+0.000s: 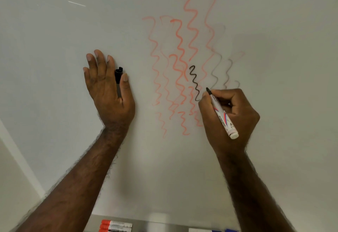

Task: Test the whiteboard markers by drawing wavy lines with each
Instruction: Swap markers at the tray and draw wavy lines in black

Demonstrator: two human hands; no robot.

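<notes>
My right hand grips a white-barrelled black marker, its uncapped tip against the whiteboard beside the lower end of a fresh black wavy line. My left hand lies against the board with fingers straight and holds the black cap between thumb and forefinger. Several red wavy lines and faint grey ones cover the board around the black line.
On the tray at the bottom edge lie three red-capped markers at the left and blue-capped markers at the right. The board's left edge runs diagonally beside a pale wall.
</notes>
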